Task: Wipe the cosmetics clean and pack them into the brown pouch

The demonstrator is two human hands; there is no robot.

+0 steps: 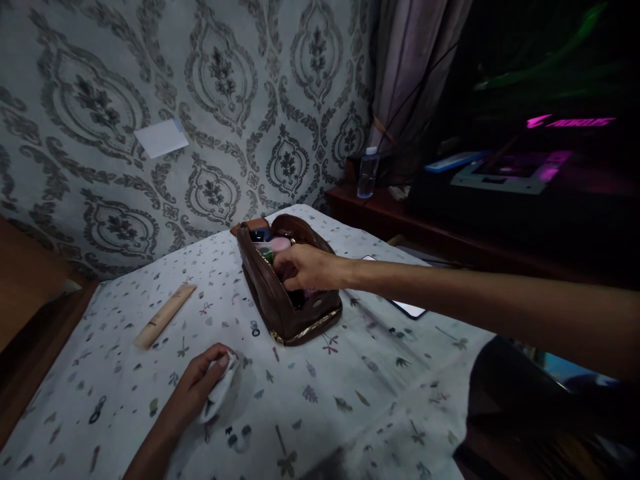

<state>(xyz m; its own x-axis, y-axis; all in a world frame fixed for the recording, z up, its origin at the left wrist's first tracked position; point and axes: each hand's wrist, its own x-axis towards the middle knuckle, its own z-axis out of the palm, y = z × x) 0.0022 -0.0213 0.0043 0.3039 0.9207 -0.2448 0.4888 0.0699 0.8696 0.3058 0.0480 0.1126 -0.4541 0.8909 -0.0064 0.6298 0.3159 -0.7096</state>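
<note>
A brown leather pouch (273,293) lies open on the patterned white tablecloth (350,387), with small cosmetic items inside. My right hand (305,267) reaches into the pouch's mouth, fingers curled down among the items; what they grip is hidden. My left hand (203,383) rests on the cloth near the front, closed on a crumpled white tissue (224,383). A beige tube (165,315) lies on the cloth to the left of the pouch.
A phone (407,308) lies on the cloth just behind my right forearm. A clear plastic bottle (367,173) stands on a dark wooden shelf at the back. Patterned wallpaper with a white note (161,138) rises behind. Dark shapes fill the right side.
</note>
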